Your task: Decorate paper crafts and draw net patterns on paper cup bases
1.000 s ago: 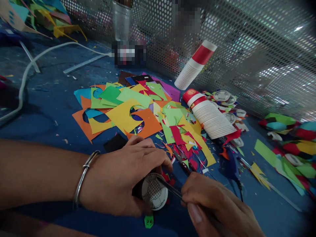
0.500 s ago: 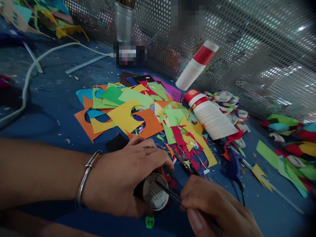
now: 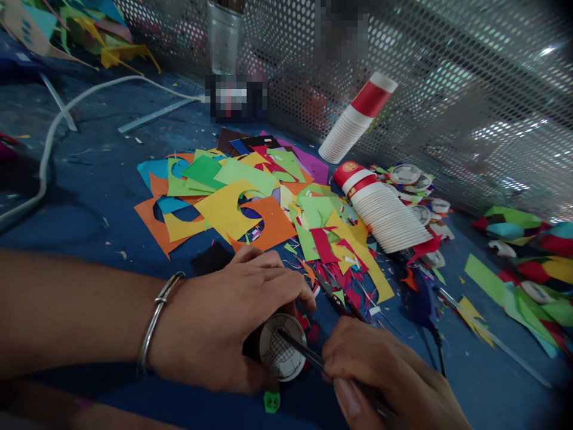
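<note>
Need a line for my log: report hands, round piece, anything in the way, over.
Left hand around gridded white disc; right hand gripping slim dark tool. Tip over disc, contact unclear. Green scrap near left hand, not blocking the tool.

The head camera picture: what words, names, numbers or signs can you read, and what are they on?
No words or numbers can be read.
Lower stack of cups: gold marks, too small to read.
Round white pieces: dark marks, too small to read.
Dark object at the back: pixelated, unreadable.
White disc: drawn grid, no readable letters.
Small green piece: what looks like a face, no readable letters.
</note>
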The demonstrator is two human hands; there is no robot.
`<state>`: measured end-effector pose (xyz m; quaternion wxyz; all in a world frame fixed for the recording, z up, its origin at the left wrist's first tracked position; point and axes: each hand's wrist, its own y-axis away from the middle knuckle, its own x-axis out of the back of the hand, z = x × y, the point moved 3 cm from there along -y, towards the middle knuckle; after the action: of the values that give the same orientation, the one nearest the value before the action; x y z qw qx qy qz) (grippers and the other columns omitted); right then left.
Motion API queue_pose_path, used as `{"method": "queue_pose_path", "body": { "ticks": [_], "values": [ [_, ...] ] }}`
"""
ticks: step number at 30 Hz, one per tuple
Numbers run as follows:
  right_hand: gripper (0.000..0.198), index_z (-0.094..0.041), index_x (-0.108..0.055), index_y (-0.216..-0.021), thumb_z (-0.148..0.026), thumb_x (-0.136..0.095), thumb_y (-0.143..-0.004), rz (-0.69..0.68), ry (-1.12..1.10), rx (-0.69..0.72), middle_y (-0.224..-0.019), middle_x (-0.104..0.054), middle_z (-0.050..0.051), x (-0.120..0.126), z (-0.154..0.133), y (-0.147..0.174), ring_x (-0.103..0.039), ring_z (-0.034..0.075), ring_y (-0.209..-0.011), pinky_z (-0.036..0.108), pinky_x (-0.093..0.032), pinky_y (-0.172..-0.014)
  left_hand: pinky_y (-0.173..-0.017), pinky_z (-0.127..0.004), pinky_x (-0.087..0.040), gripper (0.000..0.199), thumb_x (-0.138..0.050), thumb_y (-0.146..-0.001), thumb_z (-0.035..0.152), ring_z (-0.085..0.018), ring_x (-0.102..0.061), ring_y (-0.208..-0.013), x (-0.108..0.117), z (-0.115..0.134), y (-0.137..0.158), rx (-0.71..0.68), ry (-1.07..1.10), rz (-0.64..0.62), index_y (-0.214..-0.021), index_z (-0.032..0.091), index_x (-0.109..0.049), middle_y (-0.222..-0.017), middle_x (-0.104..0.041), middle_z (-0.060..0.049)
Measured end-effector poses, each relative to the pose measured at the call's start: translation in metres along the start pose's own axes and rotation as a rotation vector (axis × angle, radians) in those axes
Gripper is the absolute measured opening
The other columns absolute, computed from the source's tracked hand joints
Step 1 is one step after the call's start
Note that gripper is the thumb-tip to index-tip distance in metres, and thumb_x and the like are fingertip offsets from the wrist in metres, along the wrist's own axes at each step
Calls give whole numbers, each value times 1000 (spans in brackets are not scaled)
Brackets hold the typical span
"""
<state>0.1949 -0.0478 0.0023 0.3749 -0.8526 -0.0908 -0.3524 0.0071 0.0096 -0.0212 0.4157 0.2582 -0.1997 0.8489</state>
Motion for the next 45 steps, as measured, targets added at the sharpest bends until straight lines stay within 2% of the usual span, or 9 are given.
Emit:
{"method": "queue_pose_path", "body": {
  "ticks": [5,11,15,20,27,30,35,40,45],
  "values": [
    [23,-27,-56,-87,-7,-52,-76,-19,-10,-21,-61,-65,-4,-1,-2,2,-63,13,-47,25,-60,-55,-98,-41,-31,58,-82,-67,29,-24,-59,-106,0,0,-1,-7,15,-9,-118,26,-54,-111,-67,3],
    [21,-27,-59,-87,-8,-52,-84,43,14,-199,-67,-66,-1,7,-6,9,-65,15,-56,28,-60,-61,-99,-43,-33,61,-87,-65,31,-26,-59,-106,1,0,-1,-10,-16,-10,-116,25,-55,-112,-68,1],
    [18,-25,-64,-93,-10,-57,-89,-50,1,-232,-77,-71,1,20,-2,14,-72,15,-71,25,-61,-66,-102,-46,-35,74,-94,-62,41,-28,-58,-110,2,-3,-2,-27,-23,-11,-122,25,-53,-115,-68,-2],
    [20,-24,-65,-92,-6,-57,-88,-40,-34,-244,-76,-70,-1,24,0,9,-70,13,-69,25,-59,-65,-115,-55,-24,80,-93,-62,51,-33,-56,-119,5,-5,-1,-26,-39,38,-127,26,-52,-126,-65,-4],
    [15,-23,-67,-85,-13,-57,-90,134,-70,-322,-71,-64,-1,13,-3,12,-63,15,-64,31,-50,-58,-109,-42,-35,79,-76,-63,13,-24,-58,-112,7,10,5,-87,-51,11,-135,26,-46,-117,-65,1],
    [14,-23,-67,-85,-13,-57,-89,138,-64,-304,-72,-65,0,14,2,15,-64,16,-66,33,-52,-59,-110,-42,-32,83,-73,-61,8,-23,-57,-109,6,10,5,-58,-73,8,-136,28,-45,-112,-64,2],
    [15,-22,-66,-88,-10,-57,-87,46,-83,-231,-73,-66,-1,17,3,12,-65,14,-64,29,-54,-59,-110,-48,-30,82,-85,-64,23,-26,-58,-110,7,2,1,-55,-96,-18,-136,27,-45,-113,-66,1],
    [16,-23,-68,-87,-11,-58,-90,124,-68,-344,-75,-66,-2,20,-4,11,-65,13,-68,31,-52,-65,-111,-56,-28,85,-87,-68,52,-35,-57,-119,10,1,3,-68,-148,-2,-137,24,-45,-125,-66,-6],
    [13,-23,-69,-88,-14,-61,-89,80,-50,-310,-72,-67,-1,20,-2,9,-65,15,-61,30,-49,-55,-115,-59,-24,92,-93,-66,40,-34,-57,-122,4,4,7,-25,-151,-47,-141,25,-43,-123,-68,-5]
  ]
}}
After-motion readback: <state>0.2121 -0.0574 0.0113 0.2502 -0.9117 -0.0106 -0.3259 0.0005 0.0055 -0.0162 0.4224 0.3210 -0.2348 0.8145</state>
